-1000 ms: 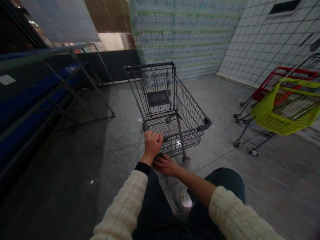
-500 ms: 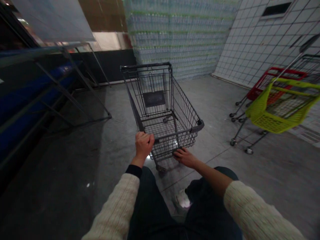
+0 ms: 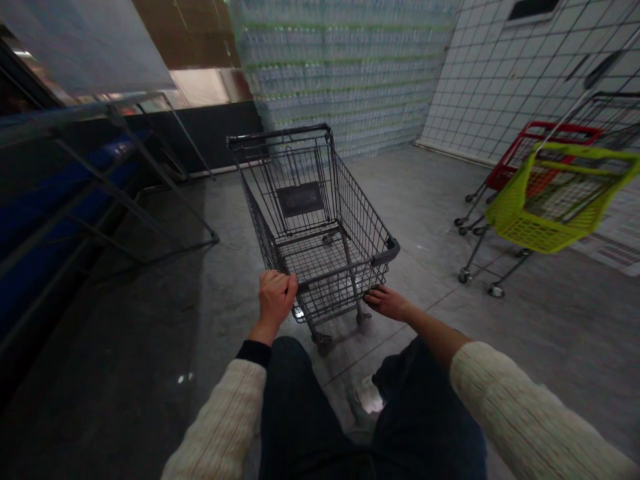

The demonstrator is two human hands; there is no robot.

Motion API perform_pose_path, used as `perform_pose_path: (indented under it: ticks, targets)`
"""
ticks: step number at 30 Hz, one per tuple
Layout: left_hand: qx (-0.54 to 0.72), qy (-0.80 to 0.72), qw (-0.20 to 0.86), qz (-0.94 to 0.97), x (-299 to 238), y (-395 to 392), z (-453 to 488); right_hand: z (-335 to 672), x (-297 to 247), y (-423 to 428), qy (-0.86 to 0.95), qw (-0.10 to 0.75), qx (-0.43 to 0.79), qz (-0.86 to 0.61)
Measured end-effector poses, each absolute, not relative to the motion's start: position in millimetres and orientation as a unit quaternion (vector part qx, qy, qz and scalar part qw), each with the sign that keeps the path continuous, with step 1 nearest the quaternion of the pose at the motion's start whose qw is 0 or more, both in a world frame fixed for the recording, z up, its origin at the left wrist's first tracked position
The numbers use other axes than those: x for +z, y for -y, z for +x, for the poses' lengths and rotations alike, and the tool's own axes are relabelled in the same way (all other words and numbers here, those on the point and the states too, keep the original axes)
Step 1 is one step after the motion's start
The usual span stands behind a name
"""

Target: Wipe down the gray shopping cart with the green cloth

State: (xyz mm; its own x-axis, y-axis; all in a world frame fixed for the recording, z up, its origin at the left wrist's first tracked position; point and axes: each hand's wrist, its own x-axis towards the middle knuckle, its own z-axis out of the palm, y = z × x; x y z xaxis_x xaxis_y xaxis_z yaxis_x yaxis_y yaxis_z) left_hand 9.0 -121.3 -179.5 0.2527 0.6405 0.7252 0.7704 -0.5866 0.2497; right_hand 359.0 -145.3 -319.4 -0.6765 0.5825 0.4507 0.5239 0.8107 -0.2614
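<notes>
A grey wire shopping cart stands before me, its basket bare and its handle at the far end. My left hand is closed over the near left corner of the basket's rim. Lower down, at the near right side of the basket, my right hand has its fingers bent against the wire. Something small and dark shows under those fingertips; I cannot make out what it is. The cart's near wheels rest on the floor just ahead of my feet.
At right stand a yellow cart and a red cart behind it. Stacked bottle packs rise at the back, beside a white tiled wall. A metal frame table is on the left.
My right hand has slid to the right and slightly up along the basket's lower front. My left hand stays on the rim. The view has shifted a little.
</notes>
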Motion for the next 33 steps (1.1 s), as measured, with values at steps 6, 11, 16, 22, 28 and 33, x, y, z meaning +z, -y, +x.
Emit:
perform_pose_path:
  ticks: [6, 11, 16, 22, 28, 33]
  targets:
    - [-0.418, 0.446, 0.090, -0.786, -180.0, 119.3, 14.0, 313.7, -317.1, 156.6, 0.933, 0.230, 0.053, -0.270]
    - [-0.412, 0.437, 0.095, -0.794, -180.2, 121.1, 10.7, 337.3, -316.9, 140.2, 0.926, 0.171, 0.111, -0.318]
    - [-0.418, 0.438, 0.101, -0.789, -179.4, 121.4, 10.2, 428.2, -315.4, 142.9, 0.770, 0.332, 0.121, -0.531]
    - [-0.414, 0.444, 0.104, -0.788, -180.1, 120.5, 13.2, 378.1, -352.7, 142.9, 0.512, 0.490, 0.064, -0.703]
    - [-0.411, 0.448, 0.108, -0.787, -177.8, 121.6, 14.3, 266.8, -401.6, 165.4, 0.417, 0.561, 0.098, -0.708]
    - [-0.415, 0.452, 0.091, -0.784, -176.1, 123.3, 16.0, 297.9, -397.0, 167.5, 0.447, 0.525, 0.084, -0.719]
